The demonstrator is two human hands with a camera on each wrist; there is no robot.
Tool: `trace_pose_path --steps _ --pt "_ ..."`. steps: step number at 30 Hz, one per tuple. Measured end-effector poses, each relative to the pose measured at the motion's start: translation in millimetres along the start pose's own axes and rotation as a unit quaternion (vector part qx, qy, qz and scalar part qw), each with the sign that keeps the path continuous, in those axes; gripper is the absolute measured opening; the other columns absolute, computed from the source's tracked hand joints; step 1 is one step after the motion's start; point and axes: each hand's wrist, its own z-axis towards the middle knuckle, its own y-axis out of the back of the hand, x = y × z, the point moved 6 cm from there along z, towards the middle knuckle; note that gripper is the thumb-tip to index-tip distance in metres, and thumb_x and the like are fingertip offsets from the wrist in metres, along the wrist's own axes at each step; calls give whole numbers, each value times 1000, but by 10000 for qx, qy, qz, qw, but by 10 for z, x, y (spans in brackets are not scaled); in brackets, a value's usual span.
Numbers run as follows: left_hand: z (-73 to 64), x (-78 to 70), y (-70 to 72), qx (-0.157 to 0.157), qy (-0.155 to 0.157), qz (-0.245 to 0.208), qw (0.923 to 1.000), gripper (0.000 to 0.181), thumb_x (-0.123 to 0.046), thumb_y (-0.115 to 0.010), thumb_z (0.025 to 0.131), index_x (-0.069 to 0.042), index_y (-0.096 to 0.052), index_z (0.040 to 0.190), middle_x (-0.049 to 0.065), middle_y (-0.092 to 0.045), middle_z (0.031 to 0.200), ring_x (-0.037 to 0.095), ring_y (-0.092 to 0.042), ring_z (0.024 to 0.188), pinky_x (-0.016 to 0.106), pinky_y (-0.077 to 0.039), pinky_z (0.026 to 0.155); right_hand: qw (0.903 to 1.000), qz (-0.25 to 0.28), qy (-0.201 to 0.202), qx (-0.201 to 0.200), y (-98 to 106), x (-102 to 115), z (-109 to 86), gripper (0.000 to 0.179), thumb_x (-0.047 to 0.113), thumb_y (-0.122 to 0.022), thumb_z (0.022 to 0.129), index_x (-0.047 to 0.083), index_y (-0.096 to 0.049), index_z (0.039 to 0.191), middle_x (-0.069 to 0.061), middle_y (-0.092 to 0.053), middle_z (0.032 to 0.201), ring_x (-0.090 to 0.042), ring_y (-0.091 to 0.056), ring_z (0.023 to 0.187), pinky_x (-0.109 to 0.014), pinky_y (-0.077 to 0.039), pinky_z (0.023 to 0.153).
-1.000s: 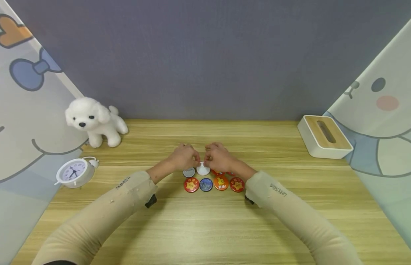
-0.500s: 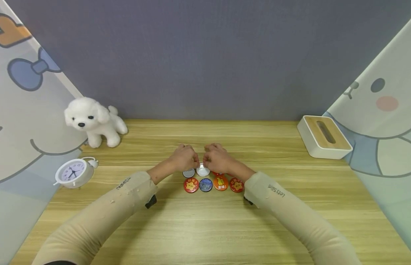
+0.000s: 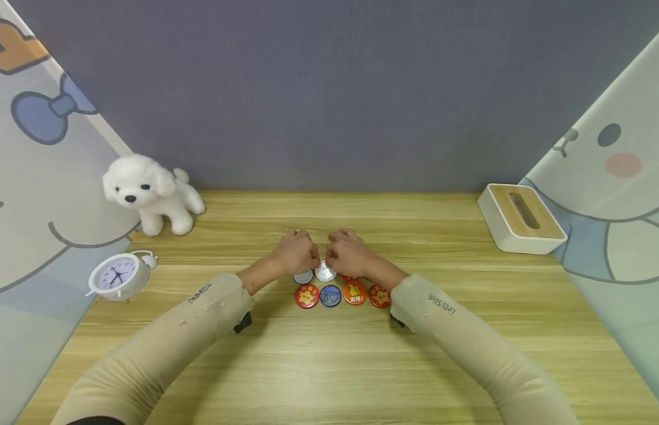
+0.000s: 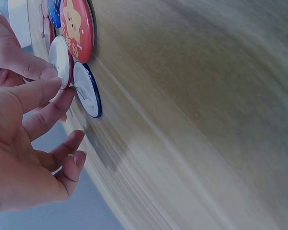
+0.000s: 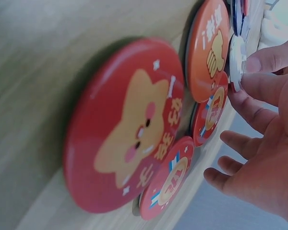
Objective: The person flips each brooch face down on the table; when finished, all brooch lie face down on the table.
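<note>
My left hand (image 3: 297, 252) and right hand (image 3: 349, 254) meet over a button badge (image 3: 325, 272) turned back side up, its pale metal back showing. In the left wrist view, my left thumb and fingers pinch its edge. The right wrist view shows my right thumb and forefinger pinching the same badge (image 5: 237, 57) while the other fingers spread loosely. Just left of it lies another badge with a dark rim (image 4: 86, 91), also back side up. Red medal badges (image 5: 213, 115) lie partly under my right hand in the head view.
Nearer me runs a row of face-up badges: a red star badge (image 3: 307, 296), a blue one (image 3: 330, 296), an orange thumbs-up one (image 3: 354, 292) and another red star (image 3: 379, 296). A plush dog (image 3: 154, 195), alarm clock (image 3: 120, 277) and tissue box (image 3: 521, 218) stand at the sides.
The pinched badge's back looks tipped a second ago and shows rounder and flatter now. Both hands stay almost in place, the right one a touch further left.
</note>
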Motion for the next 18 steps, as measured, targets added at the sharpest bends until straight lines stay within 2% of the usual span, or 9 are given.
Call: trace_pose_path --steps 6,11,18 --pt "-4 -1 5 -23 6 36 10000 14 -26 -69 93 -16 -78 91 4 -70 107 25 -53 118 45 -34 106 10000 59 2 0 0 -4 -4 15 22 -60 95 14 -72 92 -19 -41 156 -42 -29 147 -62 -27 116" --pt "-19 15 4 -2 115 -267 9996 12 -25 -68 95 -17 -77 94 7 -67 114 28 -50 120 47 -35 102 9994 350 -58 -36 21 -83 -13 13 23 -60 97 15 -71 98 -19 -40 157 -43 -27 148 -64 -22 118" --pt "-46 28 53 -86 111 -466 9988 11 -26 -70 93 -17 -76 97 4 -69 106 27 -53 118 46 -32 107 9977 575 -40 -351 174 -245 -140 14 22 -63 95 12 -71 102 -21 -44 153 -45 -31 145 -61 -22 119"
